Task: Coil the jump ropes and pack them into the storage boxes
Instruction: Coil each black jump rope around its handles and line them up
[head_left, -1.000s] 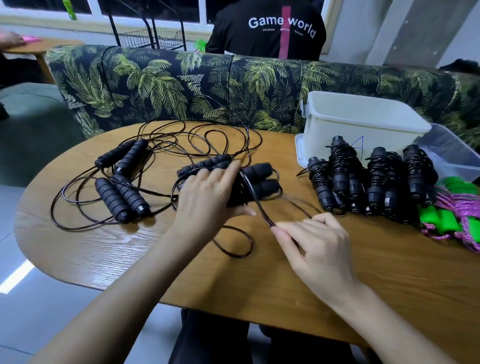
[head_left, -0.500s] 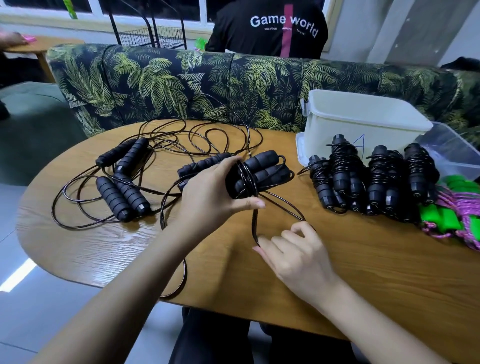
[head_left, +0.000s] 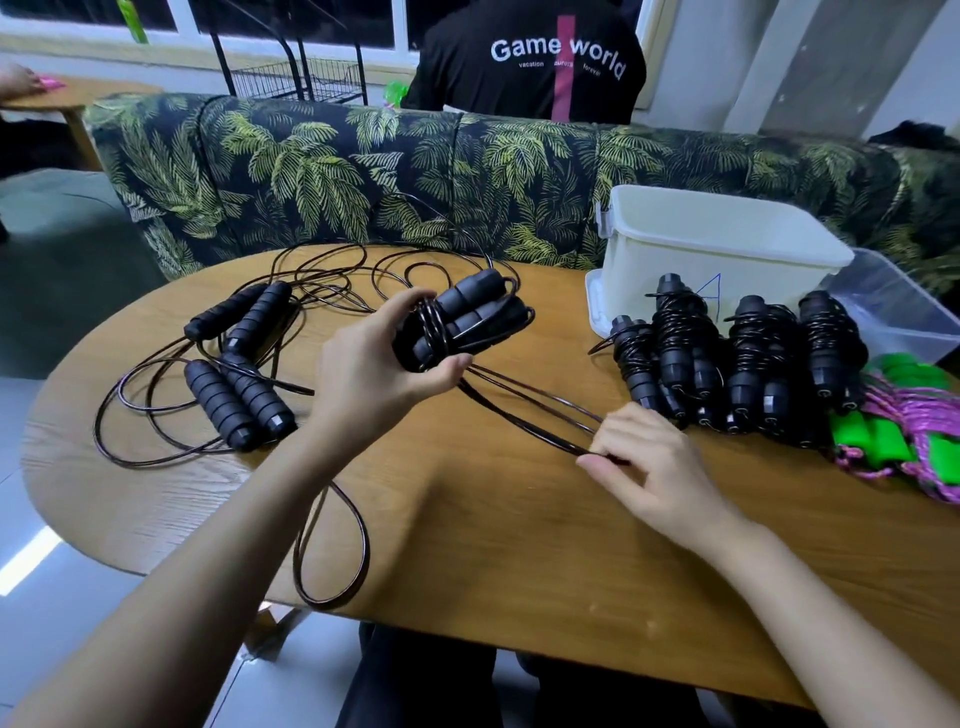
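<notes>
left hand (head_left: 374, 364) grips a pair of black handles (head_left: 467, 317) above the middle of the table (head_left: 467, 545), fingers curled round them; right hand (head_left: 654, 467) pinches the thin black cord (head_left: 535, 396) that runs from them. the table is oval pale wood, with a palm-print sofa (head_left: 311, 171) behind it. two loose ropes (head_left: 244, 400) lie tangled at the left, four wound bundles (head_left: 748, 358) lie in a row at the right, beside one pink rope (head_left: 930, 410) with green handles. one white box (head_left: 717, 244) and one clear box (head_left: 893, 317) sit behind them. several turns of cord wrap the held handles, glossy and tight.
</notes>
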